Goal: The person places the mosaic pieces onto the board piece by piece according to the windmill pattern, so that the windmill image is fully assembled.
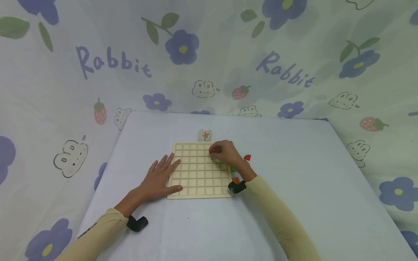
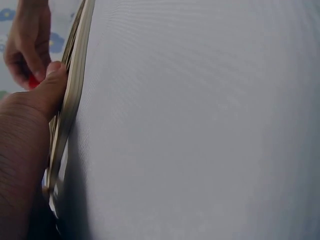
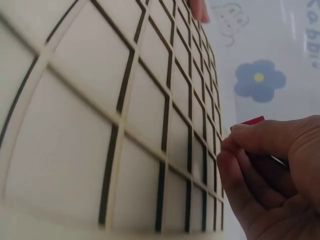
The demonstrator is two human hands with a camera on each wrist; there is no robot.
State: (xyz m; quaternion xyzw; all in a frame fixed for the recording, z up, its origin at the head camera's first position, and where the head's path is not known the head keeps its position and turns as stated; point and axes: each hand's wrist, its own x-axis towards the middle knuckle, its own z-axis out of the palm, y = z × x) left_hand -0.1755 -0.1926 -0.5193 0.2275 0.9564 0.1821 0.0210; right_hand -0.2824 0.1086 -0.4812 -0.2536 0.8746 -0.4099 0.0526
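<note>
A pale wooden board [image 1: 193, 175] with a grid of square recesses lies on the table. My left hand [image 1: 160, 180] rests on its left edge with fingers spread; in the left wrist view its thumb [image 2: 52, 82] lies against the board's edge. Over the upper right part of the grid, my right hand [image 1: 225, 152] pinches a small red piece [image 1: 213, 150] between thumb and fingers. The right wrist view shows a corner of that red piece [image 3: 256, 120] above the fingertips, close to the grid; the fingers hide most of its shape.
Beyond the board's far edge lies a small card [image 1: 205, 135] with a red pinwheel-like figure on a grid. Along the right side, partly behind my right arm, are another red piece [image 1: 247, 157], a green piece [image 1: 233, 169] and an orange piece [image 1: 236, 179]. White cloth [image 1: 310, 174] covers the table.
</note>
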